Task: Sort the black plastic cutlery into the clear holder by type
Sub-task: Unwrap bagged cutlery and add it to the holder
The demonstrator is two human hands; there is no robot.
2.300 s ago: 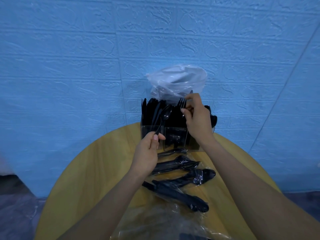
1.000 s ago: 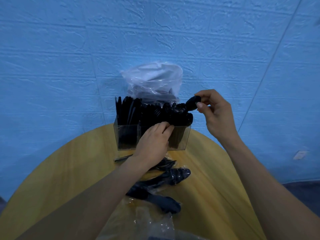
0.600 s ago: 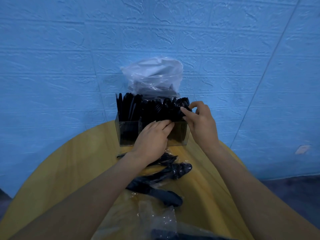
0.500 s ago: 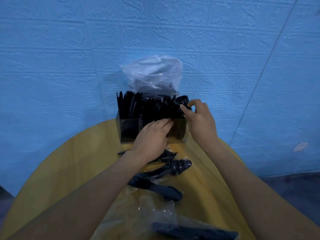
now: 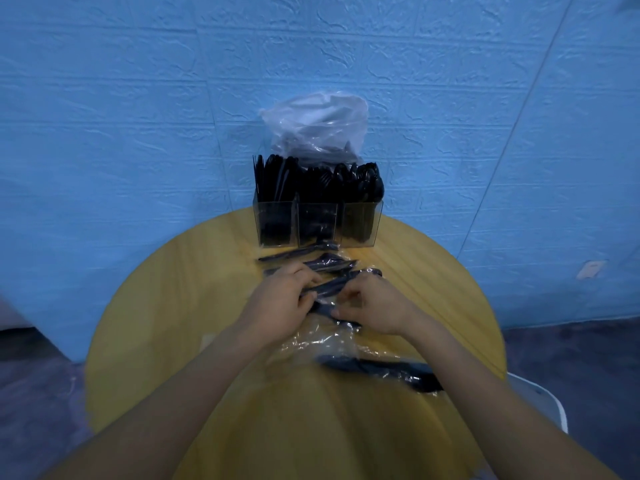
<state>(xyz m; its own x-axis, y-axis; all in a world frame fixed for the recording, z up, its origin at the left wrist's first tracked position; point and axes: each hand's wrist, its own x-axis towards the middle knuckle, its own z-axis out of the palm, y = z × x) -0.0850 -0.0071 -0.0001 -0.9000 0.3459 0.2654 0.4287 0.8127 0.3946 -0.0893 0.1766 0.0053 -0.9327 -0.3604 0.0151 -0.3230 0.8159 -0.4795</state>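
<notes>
The clear holder [image 5: 318, 223] stands at the table's far edge, its three compartments packed with upright black cutlery. Several wrapped packs of black cutlery [image 5: 329, 263] lie on the table in front of it. My left hand [image 5: 284, 304] and my right hand [image 5: 372, 306] are close together over one wrapped pack [image 5: 327, 289], fingers curled on its wrapper from either side. Another wrapped pack [image 5: 384, 370] lies nearer to me on the right, on loose clear plastic [image 5: 322, 341].
A round wooden table [image 5: 173, 306] carries everything. A bulging clear plastic bag [image 5: 317, 129] stands behind the holder against the blue textured wall. A white chair edge [image 5: 540, 400] shows at the lower right.
Both hands have left the holder and come down to the wrapped packs on the table, now gripping one. The spoon my right hand held went into the right compartment.
</notes>
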